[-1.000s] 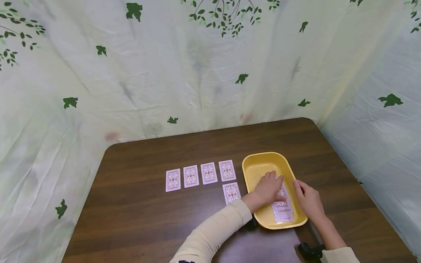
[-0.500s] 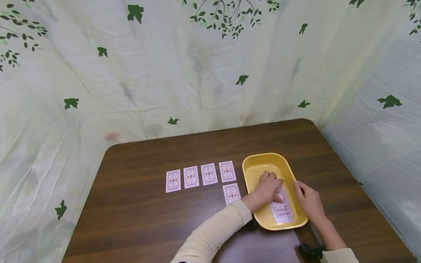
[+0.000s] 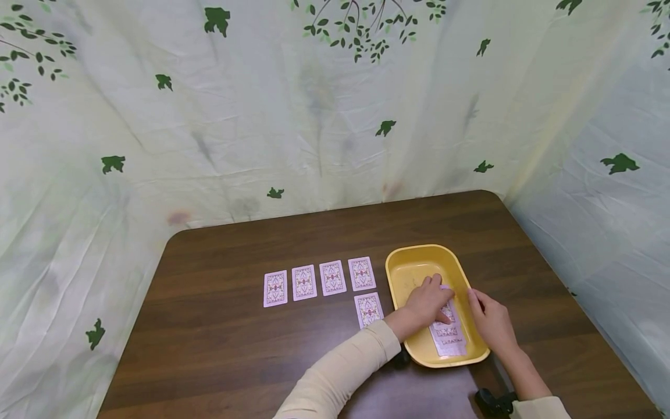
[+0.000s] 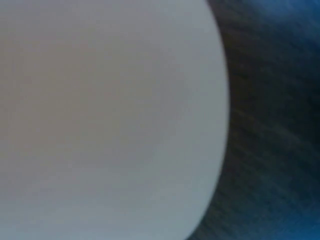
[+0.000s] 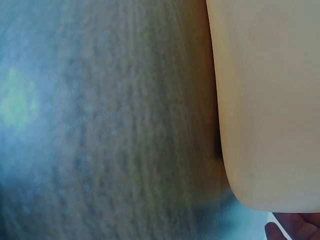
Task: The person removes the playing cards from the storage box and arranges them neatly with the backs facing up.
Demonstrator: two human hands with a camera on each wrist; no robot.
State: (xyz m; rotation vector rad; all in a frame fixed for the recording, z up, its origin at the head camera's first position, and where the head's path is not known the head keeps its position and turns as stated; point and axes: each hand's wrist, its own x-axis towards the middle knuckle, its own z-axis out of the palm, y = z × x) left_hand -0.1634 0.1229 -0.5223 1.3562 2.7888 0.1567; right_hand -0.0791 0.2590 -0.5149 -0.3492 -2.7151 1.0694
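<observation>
And here's the left hand (image 3: pixel 428 301), down inside the yellow tray (image 3: pixel 416 265), touching a loosely overlapping pile of cards (image 3: pixel 448 331) whose patterned backs face up! Thumb and fingers straddle the pile, but I can't tell whether that grip pinches a card. Over on the right side, the right hand (image 3: pixel 492 320) has its grip closed on the tray's rim, thumb on top. The pile lies toward the near end of the tray, against the right wall.

Out on the brown desk (image 3: pixel 225 262), a slightly slanting row of four cards (image 3: pixel 332 277) runs up to the tray's left, backs up, with gaps between. A single card (image 3: pixel 369 307) sits just below the row's right end, its near corner behind the left forearm. Ornate print with a reddish centre covers these backs; any lettering is too small to read. A black device (image 3: pixel 492 401) sits by the right cuff. The left wrist view is pure blur.
</observation>
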